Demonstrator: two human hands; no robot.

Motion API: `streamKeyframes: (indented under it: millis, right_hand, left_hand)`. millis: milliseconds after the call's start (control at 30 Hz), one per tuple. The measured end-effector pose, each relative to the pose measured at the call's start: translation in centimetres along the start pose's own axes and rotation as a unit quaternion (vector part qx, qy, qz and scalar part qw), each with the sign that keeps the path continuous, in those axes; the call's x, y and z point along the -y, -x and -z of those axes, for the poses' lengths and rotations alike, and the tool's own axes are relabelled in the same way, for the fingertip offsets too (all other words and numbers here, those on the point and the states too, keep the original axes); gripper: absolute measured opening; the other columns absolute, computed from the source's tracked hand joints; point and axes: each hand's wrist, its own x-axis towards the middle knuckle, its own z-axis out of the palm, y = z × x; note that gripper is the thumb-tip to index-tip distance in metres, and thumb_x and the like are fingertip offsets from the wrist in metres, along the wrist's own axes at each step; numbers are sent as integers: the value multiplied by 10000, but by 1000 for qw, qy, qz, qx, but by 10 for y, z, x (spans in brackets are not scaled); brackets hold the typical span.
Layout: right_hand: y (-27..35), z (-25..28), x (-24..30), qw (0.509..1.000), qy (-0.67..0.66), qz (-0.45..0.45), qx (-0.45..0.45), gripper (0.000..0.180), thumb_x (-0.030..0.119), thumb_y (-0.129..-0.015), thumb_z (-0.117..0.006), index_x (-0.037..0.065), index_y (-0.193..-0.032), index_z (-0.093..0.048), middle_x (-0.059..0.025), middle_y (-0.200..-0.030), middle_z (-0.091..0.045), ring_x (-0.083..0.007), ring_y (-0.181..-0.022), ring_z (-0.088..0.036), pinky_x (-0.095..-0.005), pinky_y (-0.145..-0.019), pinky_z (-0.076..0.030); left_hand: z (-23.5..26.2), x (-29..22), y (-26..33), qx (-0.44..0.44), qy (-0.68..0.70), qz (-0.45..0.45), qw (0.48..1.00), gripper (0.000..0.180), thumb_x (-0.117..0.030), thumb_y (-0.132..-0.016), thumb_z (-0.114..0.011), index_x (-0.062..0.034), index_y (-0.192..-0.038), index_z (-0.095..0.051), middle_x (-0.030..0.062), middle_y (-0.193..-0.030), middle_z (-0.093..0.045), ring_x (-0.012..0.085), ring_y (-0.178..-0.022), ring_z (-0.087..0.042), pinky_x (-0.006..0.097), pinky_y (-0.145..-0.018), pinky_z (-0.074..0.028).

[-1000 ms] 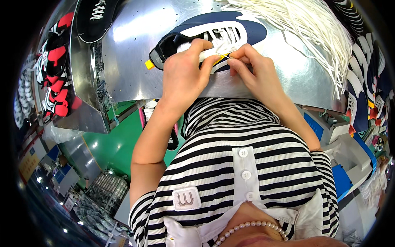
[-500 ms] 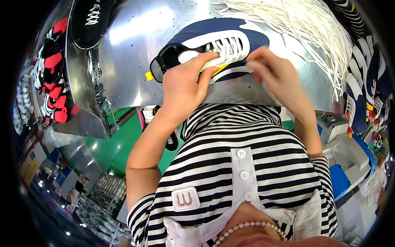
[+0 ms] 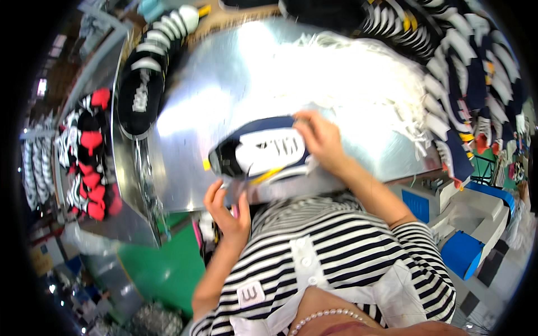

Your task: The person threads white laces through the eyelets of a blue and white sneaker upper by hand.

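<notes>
A navy shoe upper (image 3: 263,124) with a white lacing panel and a yellow side stripe lies lengthwise on the metal table (image 3: 185,134), toe to the right. My right hand (image 3: 325,140) grips its toe end, fingers bent over the far edge. My left hand (image 3: 227,215) is just off the near heel side, fingers apart and holding nothing. A big heap of white shoelaces (image 3: 347,78), washed out by glare, lies on the table beyond the shoe.
Black shoes (image 3: 143,98) with white parts line the table's left side. Red, black and white uppers (image 3: 92,162) hang farther left. Navy and white uppers (image 3: 451,134) are racked at the right, above a grey and blue machine (image 3: 476,224). More dark shoes (image 3: 398,28) sit behind the laces.
My left hand has let go of the shoe's lacing area and drawn back toward me. My right hand has closed on the toe. The view has shifted, showing more of the table's far side.
</notes>
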Motion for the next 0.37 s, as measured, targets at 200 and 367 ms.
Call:
streamKeyframes:
  millis: [200,367]
  right_hand:
    - [-9,2,7,996,-86,-18,18,178,92,-934,-625,-10,-1079,-606,-33,-694,-557,-78,-599,-469,-241,-549,-393]
    - [-18,11,12,910,-340,-190,145,223,115,-980,-531,47,-1193,-527,-24,-756,-589,-79,-642,-512,-208,-579,-409]
  left_hand:
    - [-13,7,-14,78,675,498,539,475,-143,-950,-621,3,-1358,-426,141,-1290,-539,278,-1255,-490,446,-1038,-437]
    - [2,-6,-84,23,671,358,649,488,-199,-874,-714,-31,-1291,-525,110,-1283,-594,264,-1186,-560,426,-956,-504]
